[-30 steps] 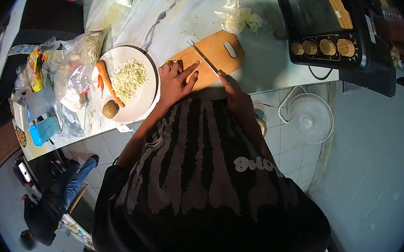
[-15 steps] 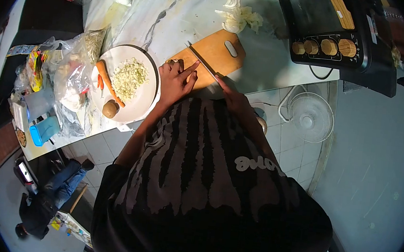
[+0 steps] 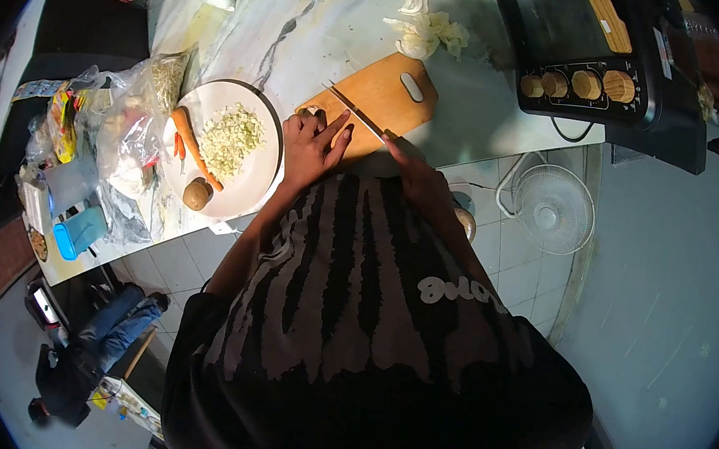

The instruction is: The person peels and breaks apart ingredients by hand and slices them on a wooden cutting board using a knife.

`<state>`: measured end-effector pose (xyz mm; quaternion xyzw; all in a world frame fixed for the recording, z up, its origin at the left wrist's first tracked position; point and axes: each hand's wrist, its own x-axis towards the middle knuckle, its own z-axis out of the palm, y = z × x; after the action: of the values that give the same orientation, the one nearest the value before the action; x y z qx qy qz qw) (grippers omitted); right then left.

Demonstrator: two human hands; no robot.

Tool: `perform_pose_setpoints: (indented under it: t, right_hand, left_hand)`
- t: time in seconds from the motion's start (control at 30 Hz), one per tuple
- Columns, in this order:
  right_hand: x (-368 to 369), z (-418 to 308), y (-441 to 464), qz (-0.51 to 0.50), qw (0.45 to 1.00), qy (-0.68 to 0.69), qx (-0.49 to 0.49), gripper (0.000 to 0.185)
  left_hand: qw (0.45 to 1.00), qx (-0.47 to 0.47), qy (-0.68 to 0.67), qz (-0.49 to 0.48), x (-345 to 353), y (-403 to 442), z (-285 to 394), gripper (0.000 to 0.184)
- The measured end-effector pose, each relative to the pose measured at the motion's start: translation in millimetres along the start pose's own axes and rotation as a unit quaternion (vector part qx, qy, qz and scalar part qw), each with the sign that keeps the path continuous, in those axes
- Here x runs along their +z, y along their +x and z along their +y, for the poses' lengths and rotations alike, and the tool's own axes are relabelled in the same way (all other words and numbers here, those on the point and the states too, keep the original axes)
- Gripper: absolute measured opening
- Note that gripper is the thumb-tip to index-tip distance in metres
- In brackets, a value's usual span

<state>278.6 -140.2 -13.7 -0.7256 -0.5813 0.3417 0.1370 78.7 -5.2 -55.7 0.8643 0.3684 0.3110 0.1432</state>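
Observation:
In the head view, my right hand (image 3: 409,162) grips a knife (image 3: 355,110) by its handle. The blade slants up and left across the wooden cutting board (image 3: 382,84). My left hand (image 3: 311,146) rests at the board's lower left edge, its fingers bent over a small pale-brown piece of food (image 3: 308,110), mostly hidden by them. Left of that hand stands a large white plate (image 3: 246,188), bearing chopped pale-green vegetable (image 3: 231,141), a carrot (image 3: 194,148), red chilies (image 3: 179,146) and a round brown vegetable (image 3: 198,194).
Cabbage leaves (image 3: 426,32) lie beyond the board. A black toaster oven (image 3: 579,59) stands at the right. Plastic bags (image 3: 130,137) and a blue container (image 3: 79,232) crowd the left side. A fan (image 3: 556,209) is on the floor; another person (image 3: 73,370) is at lower left.
The knife has shifted slightly up and left, with my right hand following. My left hand stays almost in place. The other person's legs have moved a little.

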Motion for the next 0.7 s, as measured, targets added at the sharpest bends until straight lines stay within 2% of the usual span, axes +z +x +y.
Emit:
perform_pose_setpoints:
  t: [0.03,0.1,0.23,0.4,0.7]
  right_hand:
    - [2.1,1.7,-0.3,0.000,1.000,-0.001,0.000,0.069]
    - [8.6,6.4,0.4,0.063,0.997,0.023,-0.031,0.068]
    - [10.4,9.3,1.7,0.082,0.994,0.048,-0.050,0.065]
    - [0.9,0.0,3.6,0.033,0.989,0.139,-0.040,0.061]
    - [2.5,2.7,7.4,-0.026,0.988,0.151,-0.034,0.056]
  left_hand:
    - [1.000,0.001,0.000,0.000,-0.1,-0.2,-0.3,0.035]
    - [1.000,0.000,0.001,0.001,-0.4,-0.5,-0.8,0.034]
    - [1.000,-0.009,-0.017,0.000,-1.6,-1.0,-0.8,0.032]
    - [0.999,-0.015,-0.027,-0.009,-3.0,-0.2,0.4,0.031]
    - [0.997,-0.017,-0.050,-0.053,-8.8,1.6,-2.2,0.035]
